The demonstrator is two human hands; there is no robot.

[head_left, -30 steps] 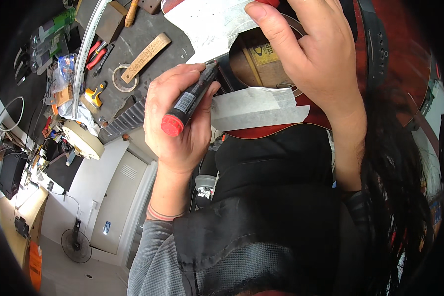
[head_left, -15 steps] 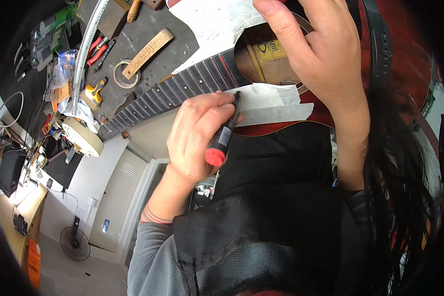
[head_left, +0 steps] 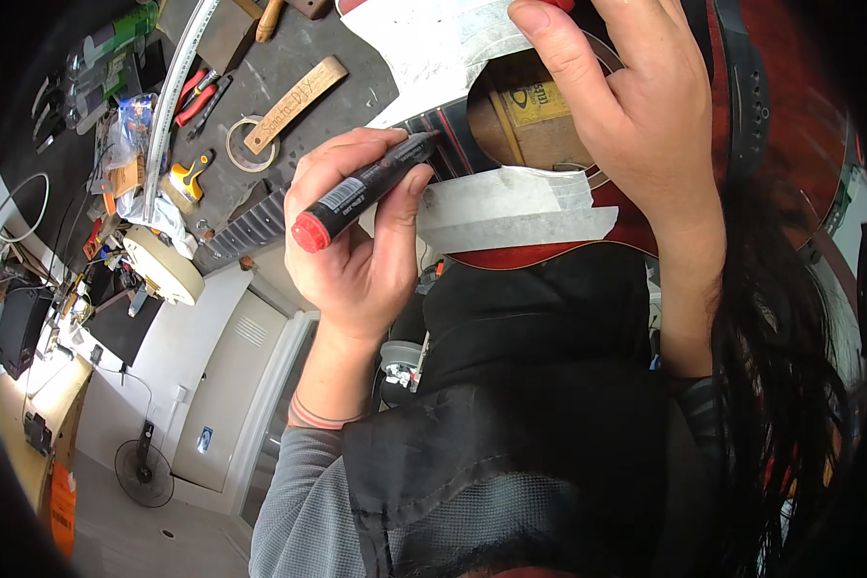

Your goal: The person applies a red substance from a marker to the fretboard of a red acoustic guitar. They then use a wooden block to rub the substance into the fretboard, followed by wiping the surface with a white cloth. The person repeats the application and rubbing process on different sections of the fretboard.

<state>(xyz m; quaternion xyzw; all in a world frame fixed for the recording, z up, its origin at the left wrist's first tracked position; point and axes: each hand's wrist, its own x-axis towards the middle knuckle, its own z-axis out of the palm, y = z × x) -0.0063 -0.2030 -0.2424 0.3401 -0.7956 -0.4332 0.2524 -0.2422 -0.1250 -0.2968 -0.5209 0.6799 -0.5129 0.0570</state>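
My left hand (head_left: pixel 361 260) is closed around a black marker with a red end (head_left: pixel 352 197). The marker slants up to the right, and its tip is over the dark fretboard (head_left: pixel 467 140) of a red guitar (head_left: pixel 511 255), among the frets near the sound hole (head_left: pixel 486 101). Whether the tip touches is unclear. Pale masking paper and tape (head_left: pixel 520 212) cover the guitar top on both sides of the fretboard. Above the sound hole's right side is my right hand (head_left: pixel 636 116), thumb apart from the fingers. Its fingertips leave the picture, and a bit of red shows beside the thumb.
On the dark bench lie a tape roll (head_left: pixel 252 144), a wooden strip (head_left: pixel 296 104), red-handled pliers (head_left: pixel 197 101), a yellow-handled brush (head_left: pixel 191 178) and a metal ruler (head_left: pixel 169 111). A black strap (head_left: pixel 747 106) lies along the guitar at right. Farther left stands a fan (head_left: pixel 144 472).
My left hand has shifted left and up and turned, carrying the marker from the masking paper's edge to the fretboard. My right hand stays nearly still.
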